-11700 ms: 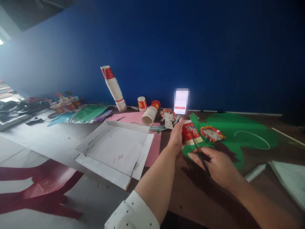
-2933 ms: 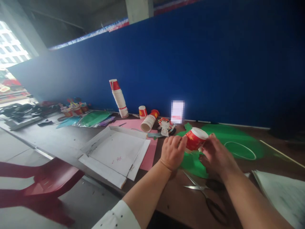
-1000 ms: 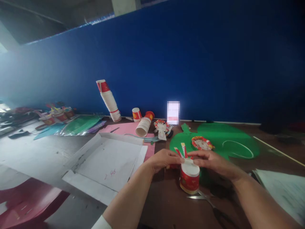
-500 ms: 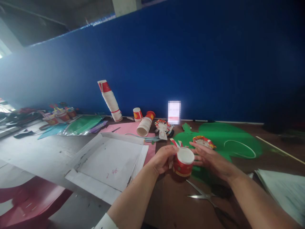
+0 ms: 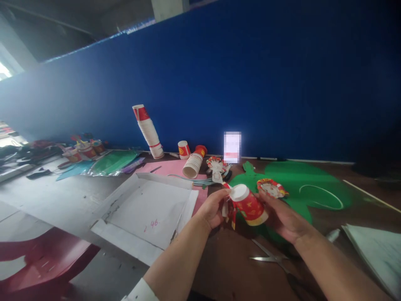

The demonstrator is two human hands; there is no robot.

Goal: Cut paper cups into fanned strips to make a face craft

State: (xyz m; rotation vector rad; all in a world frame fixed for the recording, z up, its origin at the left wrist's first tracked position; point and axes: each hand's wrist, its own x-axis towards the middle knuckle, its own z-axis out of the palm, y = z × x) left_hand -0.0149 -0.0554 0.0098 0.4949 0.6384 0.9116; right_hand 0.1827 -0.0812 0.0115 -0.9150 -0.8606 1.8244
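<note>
A red paper cup (image 5: 249, 207) with a white base is tilted between my hands, its base toward the upper left. My left hand (image 5: 215, 209) is closed at the cup's left side, on narrow cut paper strips (image 5: 232, 216) in red and white. The fingers of my right hand (image 5: 282, 215) curl around the cup's right side, partly hidden behind it. Below the cup lies a pair of scissors (image 5: 270, 256) with its blades apart. A cut, flattened paper cup (image 5: 272, 188) with a red and yellow fringe rests just beyond my right hand.
Green paper (image 5: 290, 184) spreads behind my hands. A white box lid (image 5: 150, 209) lies to the left, on pink paper (image 5: 166, 167). Behind are a leaning cup stack (image 5: 148, 131), a lying stack (image 5: 193, 164) and a blue partition (image 5: 219, 79). Papers (image 5: 372, 251) sit at right.
The cup has tipped from nearly upright, so more of its red side shows. My right hand, with fingers spread beside it before, now curls around its right side. The view has shifted slightly.
</note>
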